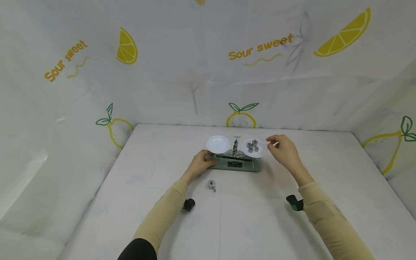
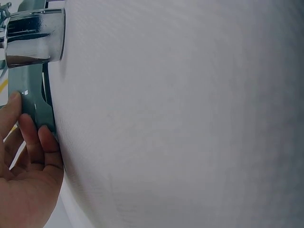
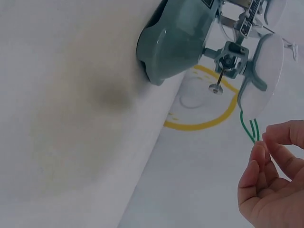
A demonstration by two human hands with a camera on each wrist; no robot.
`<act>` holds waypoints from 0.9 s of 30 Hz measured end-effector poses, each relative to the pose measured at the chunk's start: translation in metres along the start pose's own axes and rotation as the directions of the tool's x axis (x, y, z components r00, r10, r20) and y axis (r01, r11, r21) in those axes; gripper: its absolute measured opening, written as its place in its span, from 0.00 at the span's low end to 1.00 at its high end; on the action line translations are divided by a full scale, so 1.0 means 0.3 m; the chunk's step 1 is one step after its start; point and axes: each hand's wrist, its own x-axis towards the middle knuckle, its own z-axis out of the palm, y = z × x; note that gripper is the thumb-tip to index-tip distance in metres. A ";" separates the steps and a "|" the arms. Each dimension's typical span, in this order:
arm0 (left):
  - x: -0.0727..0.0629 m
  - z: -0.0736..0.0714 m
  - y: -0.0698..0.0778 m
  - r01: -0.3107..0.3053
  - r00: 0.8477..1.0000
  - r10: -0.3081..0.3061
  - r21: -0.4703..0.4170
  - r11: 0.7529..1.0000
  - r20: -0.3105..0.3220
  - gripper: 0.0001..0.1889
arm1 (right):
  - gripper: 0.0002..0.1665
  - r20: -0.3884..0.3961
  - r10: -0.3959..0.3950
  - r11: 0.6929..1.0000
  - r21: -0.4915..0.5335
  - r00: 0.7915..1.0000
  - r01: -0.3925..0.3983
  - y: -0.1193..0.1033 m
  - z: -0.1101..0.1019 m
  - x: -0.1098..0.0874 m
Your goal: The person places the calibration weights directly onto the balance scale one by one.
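Note:
A green-based balance scale [image 1: 221,164] with two white pans stands on the table. My left hand [image 1: 198,165] grips the left end of its base, thumb on one face and fingers on the other in the left wrist view. The left pan [image 1: 218,144] is bare. On the right pan [image 1: 255,153] several metal weights [image 1: 254,143] stand grouped. My right hand [image 1: 283,150] is raised just beside that pan's outer rim, its fingers curled and its fingertips [image 3: 262,140] together. Nothing shows between them.
In front of the scale a larger metal weight [image 1: 211,184] stands with a tiny weight [image 1: 215,190] beside it. White cloth printed with lemons rises behind the table [image 1: 237,216]. Dark straps [image 1: 294,203] hang at both forearms.

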 end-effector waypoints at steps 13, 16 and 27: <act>0.000 0.000 -0.002 -0.007 1.000 0.007 -0.004 1.000 0.002 0.23 | 0.30 0.331 0.144 0.970 0.142 0.933 -0.199 0.115 0.022 -0.015; 0.001 0.004 -0.007 -0.006 1.000 0.006 -0.002 1.000 0.005 0.23 | 0.34 0.403 0.140 0.957 0.178 0.904 -0.227 0.134 0.048 -0.016; 0.001 0.001 -0.004 -0.006 1.000 0.006 -0.002 1.000 0.001 0.23 | 0.42 0.513 0.090 0.922 0.281 0.854 -0.265 0.155 0.133 -0.012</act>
